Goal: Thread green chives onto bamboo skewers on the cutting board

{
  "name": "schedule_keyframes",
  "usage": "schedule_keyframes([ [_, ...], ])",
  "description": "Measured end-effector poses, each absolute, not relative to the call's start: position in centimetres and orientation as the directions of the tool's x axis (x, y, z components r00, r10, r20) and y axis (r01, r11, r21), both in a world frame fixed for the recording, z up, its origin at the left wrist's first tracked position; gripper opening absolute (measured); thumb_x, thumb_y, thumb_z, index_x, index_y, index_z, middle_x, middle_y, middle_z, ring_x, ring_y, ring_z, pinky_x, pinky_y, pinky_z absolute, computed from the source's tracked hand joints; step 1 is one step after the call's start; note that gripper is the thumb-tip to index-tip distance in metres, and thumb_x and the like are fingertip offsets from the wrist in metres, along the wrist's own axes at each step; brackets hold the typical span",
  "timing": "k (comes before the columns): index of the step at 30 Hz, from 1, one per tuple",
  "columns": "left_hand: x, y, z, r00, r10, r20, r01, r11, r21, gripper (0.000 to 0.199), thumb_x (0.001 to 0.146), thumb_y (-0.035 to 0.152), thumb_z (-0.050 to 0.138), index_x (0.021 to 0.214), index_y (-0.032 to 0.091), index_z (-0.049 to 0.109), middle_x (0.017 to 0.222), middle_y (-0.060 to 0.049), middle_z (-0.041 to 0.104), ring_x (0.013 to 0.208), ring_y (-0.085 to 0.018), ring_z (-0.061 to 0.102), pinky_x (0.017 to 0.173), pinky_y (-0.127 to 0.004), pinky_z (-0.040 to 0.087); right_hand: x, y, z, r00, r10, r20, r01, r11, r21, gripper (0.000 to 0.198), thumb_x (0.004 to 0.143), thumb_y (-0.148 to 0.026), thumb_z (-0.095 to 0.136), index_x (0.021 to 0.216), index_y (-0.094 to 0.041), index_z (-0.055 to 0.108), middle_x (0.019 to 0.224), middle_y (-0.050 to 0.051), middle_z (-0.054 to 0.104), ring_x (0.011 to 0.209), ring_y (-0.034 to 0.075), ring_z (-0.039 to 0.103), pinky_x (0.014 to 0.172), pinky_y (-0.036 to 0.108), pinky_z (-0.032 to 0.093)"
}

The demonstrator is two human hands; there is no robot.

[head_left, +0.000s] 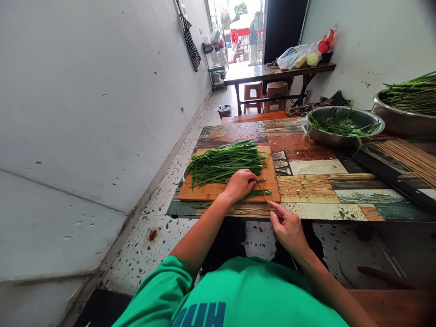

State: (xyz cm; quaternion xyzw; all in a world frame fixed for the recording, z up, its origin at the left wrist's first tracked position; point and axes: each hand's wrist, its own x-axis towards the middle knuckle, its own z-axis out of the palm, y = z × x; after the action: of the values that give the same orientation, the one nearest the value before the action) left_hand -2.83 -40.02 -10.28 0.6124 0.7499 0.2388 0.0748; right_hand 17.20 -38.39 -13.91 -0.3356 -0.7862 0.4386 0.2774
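Observation:
A thick pile of garlic chives [226, 161] lies across the wooden cutting board [190, 194]. My left hand [241, 185] rests at the board's near side, fingers closed on a few chive stalks whose cut ends poke out to the right. Between thumb and fingers, my right hand [289, 227] pinches a thin bamboo skewer [266, 198] just off the board's near right corner. The skewer's upper end reaches the stalks at my left fingertips; its lower end runs down below my right hand. A few loose chives [255, 194] lie beneath my left hand.
To the right are a metal bowl of chive scraps [344, 129], a larger bowl [391, 119] of skewered greens, a black-handled knife [391, 177] and a bundle of skewers [408, 156]. Green bits dot the patterned table [306, 211]. A wall [85, 113] stands left; another table [252, 72] stands beyond.

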Motion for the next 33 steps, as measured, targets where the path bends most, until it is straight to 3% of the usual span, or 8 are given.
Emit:
schedule_keyframes([
  [6, -3.0, -40.6, -9.3, -0.099, 0.984, 0.151, 0.869, 0.012, 0.495, 0.018, 0.082, 0.014, 0.058, 0.088, 0.018, 0.074, 0.088, -0.003, 0.071, 0.081, -0.013, 0.063, 0.08, -0.023, 0.048, 17.1, -38.4, -14.0, -0.607, 0.781, 0.146, 0.264, 0.372, -0.89, 0.042, 0.083, -0.029, 0.045, 0.113, -0.007, 0.064, 0.067, 0.004, 0.066, 0.052, 0.014, 0.056, 0.05, 0.025, 0.045],
  [10, -4.7, -40.3, -8.9, -0.267, 0.94, 0.215, 0.915, 0.176, 0.363, 0.019, 0.082, 0.017, 0.058, 0.092, 0.017, 0.074, 0.091, -0.005, 0.071, 0.086, -0.017, 0.063, 0.083, -0.027, 0.048, 17.5, -38.5, -14.2, -0.611, 0.778, 0.148, 0.268, 0.379, -0.886, 0.041, 0.084, -0.03, 0.045, 0.113, -0.008, 0.064, 0.073, 0.006, 0.068, 0.054, 0.014, 0.057, 0.05, 0.025, 0.045],
  [13, -5.3, -39.7, -9.1, -0.263, 0.946, 0.19, 0.946, 0.215, 0.242, 0.019, 0.081, 0.019, 0.059, 0.091, 0.018, 0.075, 0.091, -0.006, 0.07, 0.087, -0.019, 0.062, 0.084, -0.03, 0.047, 17.6, -38.5, -14.5, -0.609, 0.78, 0.143, 0.27, 0.373, -0.888, 0.04, 0.084, -0.03, 0.046, 0.113, -0.009, 0.064, 0.084, 0.009, 0.071, 0.054, 0.014, 0.058, 0.051, 0.025, 0.046],
  [16, -5.2, -39.1, -9.3, -0.264, 0.95, 0.167, 0.958, 0.237, 0.165, 0.021, 0.082, 0.02, 0.057, 0.092, 0.019, 0.075, 0.094, -0.007, 0.069, 0.09, -0.021, 0.062, 0.085, -0.031, 0.046, 17.7, -38.4, -14.7, -0.606, 0.785, 0.132, 0.273, 0.361, -0.892, 0.04, 0.084, -0.03, 0.046, 0.114, -0.01, 0.064, 0.082, 0.008, 0.071, 0.055, 0.014, 0.059, 0.052, 0.026, 0.047],
  [27, -3.8, -39.3, -8.9, -0.224, 0.96, 0.168, 0.972, 0.233, -0.033, 0.014, 0.085, 0.023, 0.057, 0.089, 0.019, 0.07, 0.098, -0.008, 0.065, 0.102, -0.023, 0.054, 0.089, -0.037, 0.039, 18.1, -38.6, -14.6, -0.613, 0.778, 0.138, 0.271, 0.371, -0.888, 0.04, 0.085, -0.029, 0.045, 0.114, -0.009, 0.064, 0.068, 0.004, 0.066, 0.052, 0.013, 0.057, 0.051, 0.024, 0.045],
  [33, -4.0, -39.5, -9.2, -0.277, 0.945, 0.173, 0.958, 0.286, -0.033, 0.012, 0.084, 0.024, 0.06, 0.089, 0.017, 0.068, 0.098, -0.009, 0.063, 0.103, -0.024, 0.052, 0.09, -0.038, 0.038, 18.0, -38.5, -14.4, -0.612, 0.779, 0.136, 0.28, 0.374, -0.884, 0.041, 0.084, -0.03, 0.046, 0.114, -0.008, 0.064, 0.066, 0.003, 0.064, 0.049, 0.012, 0.052, 0.047, 0.024, 0.042],
])
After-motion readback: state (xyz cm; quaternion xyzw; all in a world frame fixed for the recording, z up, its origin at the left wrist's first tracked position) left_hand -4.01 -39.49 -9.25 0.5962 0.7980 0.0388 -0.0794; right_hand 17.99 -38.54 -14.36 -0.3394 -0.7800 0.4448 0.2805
